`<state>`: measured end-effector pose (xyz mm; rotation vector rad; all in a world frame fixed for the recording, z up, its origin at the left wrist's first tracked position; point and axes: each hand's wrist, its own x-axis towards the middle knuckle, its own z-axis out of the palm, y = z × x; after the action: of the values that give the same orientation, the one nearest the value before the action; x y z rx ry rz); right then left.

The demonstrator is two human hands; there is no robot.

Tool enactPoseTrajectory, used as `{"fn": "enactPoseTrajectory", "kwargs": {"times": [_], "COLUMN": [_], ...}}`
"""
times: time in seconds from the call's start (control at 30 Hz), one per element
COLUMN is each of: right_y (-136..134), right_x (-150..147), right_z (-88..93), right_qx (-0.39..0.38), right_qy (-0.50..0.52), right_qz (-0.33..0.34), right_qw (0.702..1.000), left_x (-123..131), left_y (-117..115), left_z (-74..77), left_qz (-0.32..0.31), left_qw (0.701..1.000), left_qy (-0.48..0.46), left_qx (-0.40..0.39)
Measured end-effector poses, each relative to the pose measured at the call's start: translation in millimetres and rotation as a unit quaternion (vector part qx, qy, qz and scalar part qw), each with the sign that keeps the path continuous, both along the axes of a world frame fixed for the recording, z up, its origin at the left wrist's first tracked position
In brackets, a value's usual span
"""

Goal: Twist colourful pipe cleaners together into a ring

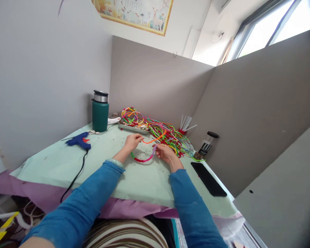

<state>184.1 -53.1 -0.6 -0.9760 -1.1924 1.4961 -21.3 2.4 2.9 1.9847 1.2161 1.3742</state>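
Between my hands is a curved band wrapped in coloured pipe cleaner (144,160), its sections green, red, pink and lilac. My right hand (164,152) is closed on the band's lilac end. An orange pipe cleaner (154,140) stretches from the fingertips of my left hand (133,142), which pinch one end of it, toward the right and upward over the pile behind. The far side of the band by my left hand is partly hidden by the wrist. Whether the orange piece joins the band at my right fingers I cannot tell.
Behind my hands lie a heap of pipe cleaners (170,136) and a metal tray (134,129) of craft bits. A blue glue gun (79,140) with a cord and a green bottle (100,115) stand left. Right are a black phone (208,179) and a lidded jar (206,147). Grey partitions surround the table.
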Motion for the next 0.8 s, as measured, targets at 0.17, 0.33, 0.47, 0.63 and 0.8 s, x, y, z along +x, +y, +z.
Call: {"fn": "enactPoseTrajectory", "kwargs": {"times": [0.17, 0.33, 0.47, 0.63, 0.8], "right_y": [0.0, -0.4, 1.0, -0.5, -0.9], "right_x": [-6.4, -19.9, -24.9, -25.0, -26.7], "right_z": [-5.0, -7.7, -8.7, -7.5, -8.9], "right_qx": [0.009, 0.029, 0.064, 0.103, 0.114], "right_qy": [-0.046, -0.05, -0.041, -0.037, -0.049], "right_qz": [0.012, 0.054, 0.019, -0.018, -0.029], "right_qw": [0.999, 0.997, 0.997, 0.994, 0.992], "left_x": [4.7, 9.4, 10.5, 12.0, 11.1], "left_y": [-4.6, -10.8, -11.2, -7.8, -2.5], "left_z": [1.2, 2.6, 2.0, -0.6, -6.2], "left_qz": [-0.075, -0.102, -0.098, -0.111, -0.111], "left_qw": [0.997, 0.994, 0.994, 0.987, 0.983], "left_qy": [0.001, 0.024, 0.01, -0.037, -0.064], "left_qx": [-0.032, -0.036, -0.053, -0.11, -0.128]}}
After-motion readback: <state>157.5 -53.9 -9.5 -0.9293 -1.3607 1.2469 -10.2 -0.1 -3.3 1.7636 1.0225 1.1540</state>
